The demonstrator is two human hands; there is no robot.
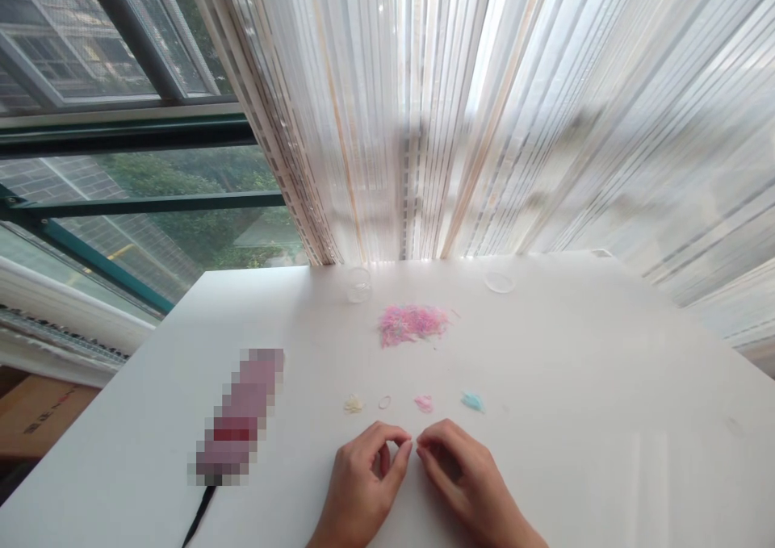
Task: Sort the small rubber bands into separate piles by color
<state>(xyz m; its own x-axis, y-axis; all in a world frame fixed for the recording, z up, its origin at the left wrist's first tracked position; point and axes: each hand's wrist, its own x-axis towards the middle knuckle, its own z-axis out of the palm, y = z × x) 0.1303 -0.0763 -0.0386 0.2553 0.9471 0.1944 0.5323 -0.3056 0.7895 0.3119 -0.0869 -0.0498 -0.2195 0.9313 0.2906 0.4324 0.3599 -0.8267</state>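
Note:
My left hand (367,477) rests at the front of the white table (605,419), thumb and forefinger pinched together. Facing it, my right hand (465,474) is pinched too, its fingertips almost touching those of the left. Anything between the fingertips is too small to make out. Just beyond the hands lies a row: a small pale yellow heap of bands (353,403), a single thin ring-shaped band (385,402), a pink heap of bands (424,403) and a blue heap of bands (472,402). Farther back spreads a larger mixed pile of small bands (412,324), mostly pink.
A clear round container (358,285) stands near the back edge, and a clear round lid (499,282) lies to its right. At the left is a blurred-out purplish object (242,415) with a black strap (199,516). Striped curtains (375,128) hang behind the table.

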